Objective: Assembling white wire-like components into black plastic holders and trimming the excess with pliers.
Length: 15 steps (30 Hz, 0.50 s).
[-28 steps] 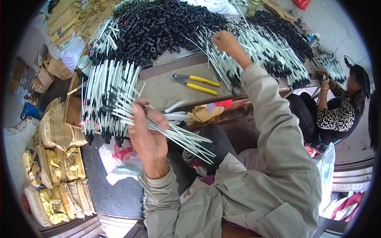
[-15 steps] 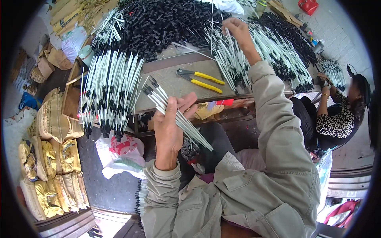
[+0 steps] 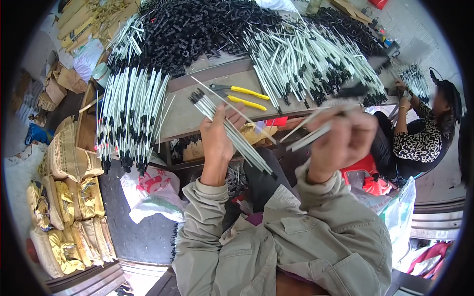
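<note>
My left hand [image 3: 216, 143] is closed around a bundle of thin white rods [image 3: 243, 144] with black tips, slanting down to the right above my lap. A single rod [image 3: 205, 88] slants past the left fingers; I cannot tell if they hold it. To the right, my right hand [image 3: 340, 140], smeared by motion, grips a few white rods [image 3: 312, 135] with a blurred black piece at their other end. Beyond the hands, a heap of white rods with black ends [image 3: 306, 59] covers the table's right part. Yellow-handled pliers [image 3: 249, 93] lie on the tabletop in front of me.
Rows of white rods [image 3: 131, 108] overhang the table's left front edge. Black plastic parts [image 3: 197, 24] are piled at the back. Plastic bags [image 3: 153, 195] sit below the table, with stacked sacks [image 3: 69, 202] at left. Another person [image 3: 419, 138] sits at the right.
My right hand has come back from the rod heap toward me and down, now with rods in it. The left hand still holds its bundle and has shifted slightly right.
</note>
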Motion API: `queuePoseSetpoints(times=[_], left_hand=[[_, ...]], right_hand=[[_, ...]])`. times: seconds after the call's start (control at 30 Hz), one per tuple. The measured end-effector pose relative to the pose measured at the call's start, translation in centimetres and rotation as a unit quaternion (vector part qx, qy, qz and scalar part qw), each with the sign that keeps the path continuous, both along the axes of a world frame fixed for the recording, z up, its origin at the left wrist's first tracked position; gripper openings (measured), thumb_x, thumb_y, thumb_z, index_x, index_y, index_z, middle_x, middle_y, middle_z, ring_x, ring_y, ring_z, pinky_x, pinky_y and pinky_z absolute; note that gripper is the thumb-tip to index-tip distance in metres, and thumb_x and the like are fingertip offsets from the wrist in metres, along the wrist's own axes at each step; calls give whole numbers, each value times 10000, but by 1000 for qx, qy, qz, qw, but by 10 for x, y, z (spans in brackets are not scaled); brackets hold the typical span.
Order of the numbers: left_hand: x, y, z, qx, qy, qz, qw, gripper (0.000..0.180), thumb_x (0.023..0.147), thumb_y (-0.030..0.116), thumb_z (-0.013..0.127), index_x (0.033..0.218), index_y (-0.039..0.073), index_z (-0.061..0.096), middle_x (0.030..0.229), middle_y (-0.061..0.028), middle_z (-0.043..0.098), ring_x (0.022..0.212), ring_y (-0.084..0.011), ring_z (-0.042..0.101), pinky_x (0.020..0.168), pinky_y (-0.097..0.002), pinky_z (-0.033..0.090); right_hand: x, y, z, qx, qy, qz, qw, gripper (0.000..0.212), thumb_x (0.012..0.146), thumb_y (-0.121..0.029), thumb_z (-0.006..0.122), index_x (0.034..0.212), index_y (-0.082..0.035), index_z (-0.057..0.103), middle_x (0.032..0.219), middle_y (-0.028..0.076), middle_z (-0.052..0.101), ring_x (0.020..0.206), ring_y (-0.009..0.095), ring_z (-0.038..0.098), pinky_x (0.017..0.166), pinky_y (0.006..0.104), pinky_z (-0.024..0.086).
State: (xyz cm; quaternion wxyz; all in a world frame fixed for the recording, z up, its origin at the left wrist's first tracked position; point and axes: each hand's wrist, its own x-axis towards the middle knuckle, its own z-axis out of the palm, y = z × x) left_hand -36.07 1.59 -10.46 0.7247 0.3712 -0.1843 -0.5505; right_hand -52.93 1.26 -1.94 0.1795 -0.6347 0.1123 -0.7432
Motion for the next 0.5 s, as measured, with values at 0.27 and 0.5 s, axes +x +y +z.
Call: queuePoseSetpoints(times=[0.27, 0.5], left_hand=[[-1, 17, 12, -49, -223, 98, 969, 260, 896, 204, 523, 1042, -9, 554, 782, -18, 568, 647, -67, 514, 578, -212, 424], [9, 30, 22, -16, -99, 132, 986, 193, 872, 182, 557, 975, 20, 535, 621, -5, 463, 476, -85, 454, 408, -219, 402]], right_hand=[[37, -20, -68, 414, 230, 303, 827, 75, 830, -63, 589, 863, -18, 539, 744, 9, 573, 600, 54, 545, 504, 180, 423], [52, -205, -85, 137, 531, -240, 801, 326, 750, -303, 643, 725, 19, 599, 647, 189, 583, 643, 326, 604, 588, 413, 474]])
